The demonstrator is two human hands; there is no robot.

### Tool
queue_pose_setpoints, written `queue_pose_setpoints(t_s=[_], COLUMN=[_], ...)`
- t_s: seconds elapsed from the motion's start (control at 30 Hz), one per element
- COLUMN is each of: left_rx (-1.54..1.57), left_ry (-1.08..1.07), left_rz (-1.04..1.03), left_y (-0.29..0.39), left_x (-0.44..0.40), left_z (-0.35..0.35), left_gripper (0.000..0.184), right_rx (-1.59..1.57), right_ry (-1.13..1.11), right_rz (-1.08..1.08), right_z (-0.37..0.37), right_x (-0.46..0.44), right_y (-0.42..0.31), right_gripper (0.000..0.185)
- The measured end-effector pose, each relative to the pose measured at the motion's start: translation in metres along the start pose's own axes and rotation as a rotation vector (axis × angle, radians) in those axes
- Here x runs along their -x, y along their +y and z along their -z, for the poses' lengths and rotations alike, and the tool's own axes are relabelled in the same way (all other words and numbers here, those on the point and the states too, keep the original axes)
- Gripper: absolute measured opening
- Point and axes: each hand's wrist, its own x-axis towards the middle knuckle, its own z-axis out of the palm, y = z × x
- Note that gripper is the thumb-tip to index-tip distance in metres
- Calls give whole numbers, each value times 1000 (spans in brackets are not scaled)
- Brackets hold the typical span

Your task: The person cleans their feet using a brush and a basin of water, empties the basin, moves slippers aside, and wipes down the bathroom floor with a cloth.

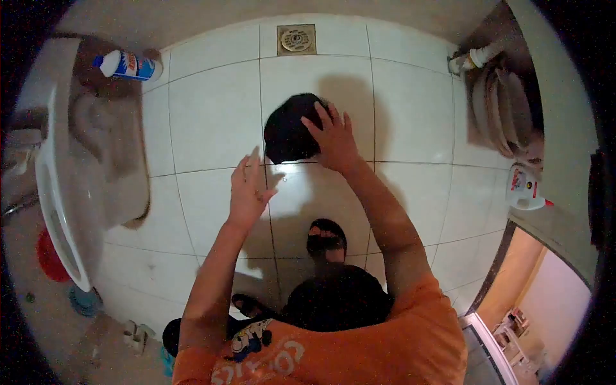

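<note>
A black, rounded, soft-looking thing [290,130], perhaps a bag or bundled cloth, is at the middle of the white tiled floor. My right hand [335,140] is at its right edge, thumb over the black surface and fingers spread, some of them past the edge. Whether any of it is pinched does not show. To the lower left, my left hand [249,189] hovers apart from the black thing, with fingers stretched out and nothing in them. A dark sandal [326,239] on my foot is below the hands.
A square floor drain [296,40] lies by the far wall. At left are a blue and white bottle [131,67], a white basin [63,212] and a red tub [51,256]. On the right stand stacked basins [497,109], a white jug [525,188] and a doorway.
</note>
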Motion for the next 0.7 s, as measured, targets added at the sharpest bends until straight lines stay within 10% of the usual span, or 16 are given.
queue_pose_setpoints(t_s=[0.2, 0.4, 0.57, 0.7], left_rx=[-594, -531, -832, -450], left_ry=[-201, -529, -622, -780], left_rz=[75, 756, -108, 393], left_y=[-75, -71, -185, -145], left_x=[66, 77, 117, 96], left_z=[-32, -21, -72, -34], left_gripper=[87, 84, 107, 109], right_rx=[-114, -20, -420, 70], right_ry=[19, 172, 486, 613], right_rz=[-69, -155, -763, -1072], right_z=[-15, -30, 42, 23], right_x=[-31, -29, 36, 120], right_y=[-45, 27, 157, 321], right_gripper=[97, 61, 61, 65])
